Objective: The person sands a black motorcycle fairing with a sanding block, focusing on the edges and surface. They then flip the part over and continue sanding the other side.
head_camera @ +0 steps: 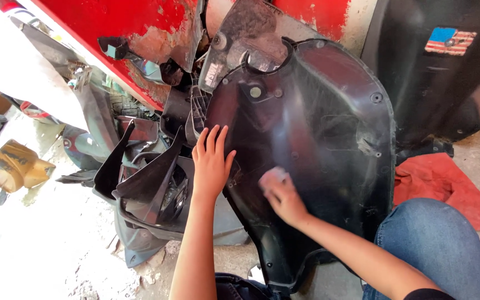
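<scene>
A large black plastic scooter body panel [329, 139] stands upright, leaning against a red wall. My left hand [211, 161] lies flat on the panel's left edge with fingers spread, holding nothing. My right hand [282, 195] presses a small pale pad or cloth [271, 176] against the lower middle of the panel; the hand is blurred. The panel surface around the pad looks hazy and scuffed.
A pile of other black plastic fairing parts [145, 183] lies to the left. A red cloth [443, 183] lies on the ground at right, beside my knee in blue jeans [434, 244]. Another dark panel [445, 72] stands at upper right. A yellowish bag [18, 166] sits far left.
</scene>
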